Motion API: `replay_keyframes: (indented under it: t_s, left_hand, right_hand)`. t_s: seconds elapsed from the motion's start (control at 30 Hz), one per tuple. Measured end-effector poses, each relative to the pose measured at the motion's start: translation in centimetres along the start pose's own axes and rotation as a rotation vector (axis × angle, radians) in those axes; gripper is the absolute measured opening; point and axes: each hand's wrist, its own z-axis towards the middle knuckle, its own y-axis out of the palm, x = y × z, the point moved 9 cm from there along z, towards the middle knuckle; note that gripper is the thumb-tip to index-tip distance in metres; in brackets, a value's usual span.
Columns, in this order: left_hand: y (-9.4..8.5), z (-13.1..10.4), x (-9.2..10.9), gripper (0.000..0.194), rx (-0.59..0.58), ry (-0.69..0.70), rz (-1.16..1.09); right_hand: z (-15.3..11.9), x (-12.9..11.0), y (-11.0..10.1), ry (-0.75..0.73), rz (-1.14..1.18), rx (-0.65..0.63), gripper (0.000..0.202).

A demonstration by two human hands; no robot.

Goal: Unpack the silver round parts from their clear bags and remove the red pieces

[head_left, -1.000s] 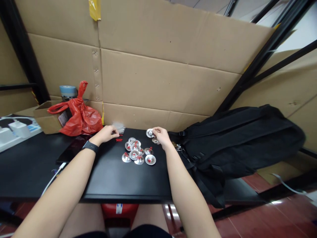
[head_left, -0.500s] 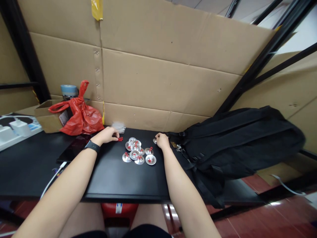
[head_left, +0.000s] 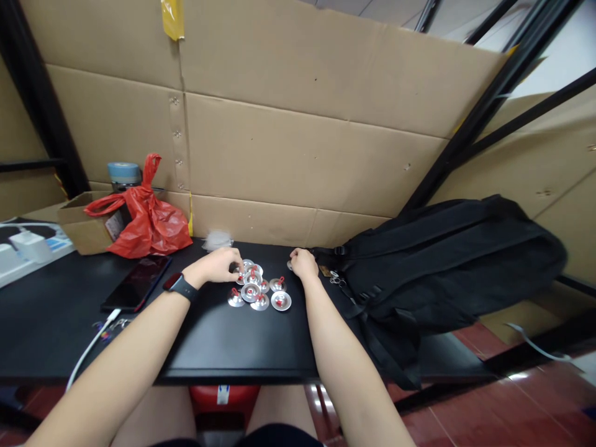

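Note:
Several small silver finger cymbals with red cord loops lie in a loose pile on the black table; one cymbal (head_left: 280, 301) rests dish side up at the pile's right front. My left hand (head_left: 221, 266) is at the pile's left edge, thumb and fingers curled in a pinch on the leftmost cymbal (head_left: 239, 279), partly covering it. Apart from the pile, to its right, my right hand (head_left: 305, 264) has its fingers closed on another cymbal (head_left: 289, 265), of which only the rim shows.
A black backpack (head_left: 447, 267) with keys (head_left: 336, 279) fills the right side. At left are a phone (head_left: 137, 284) with a white cable, a red plastic bag (head_left: 149, 217), a cardboard box (head_left: 88, 223) and a power strip (head_left: 41, 251). Clear plastic (head_left: 218, 241) lies by the cardboard wall.
My left hand has moved right, from a red cord beside the pile to the leftmost cymbal. The cord no longer shows. My right hand stays at its cymbal.

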Motion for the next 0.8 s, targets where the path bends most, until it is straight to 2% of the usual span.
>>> replay_keyframes:
  t_s: [0.2,0.3,0.37,0.47,0.57,0.63,0.73,0.8]
  left_hand:
    - [1.3,0.3,0.3,0.006,-0.056,-0.048,0.094]
    - [1.6,0.4,0.4,0.008,-0.064,-0.048,0.12]
    - [1.4,0.4,0.3,0.01,-0.059,-0.036,0.124]
    - [0.1,0.3,-0.4,0.011,0.012,-0.057,0.098]
    - [-1.8,0.1,-1.5,0.016,0.145,-0.126,-0.023]
    - [-2.4,-0.1,-1.9,0.019,0.224,-0.155,-0.186]
    - [-2.3,0.1,-1.9,0.019,0.275,-0.159,-0.465]
    - [-1.8,0.3,-1.6,0.018,0.271,-0.151,-0.585]
  right_hand:
    - [-0.2,-1.1,-0.6,-0.046,0.023,0.03,0.021]
    - [-0.3,-2.0,-0.8,-0.089,0.038,0.035,0.02]
    - [-0.5,-3.3,-1.1,-0.172,0.094,0.046,0.021]
    - [-1.5,-6.3,-1.3,-0.352,0.291,0.028,0.021]
    - [-3.3,-9.3,-1.0,-0.472,0.527,-0.061,0.018]
    - [-4.9,-11.3,-0.7,-0.528,0.661,-0.15,0.03]
    - [-7.2,-13.8,-0.2,-0.587,0.811,-0.305,0.06]
    - [-8.2,-14.8,-0.2,-0.602,0.901,-0.378,0.064]
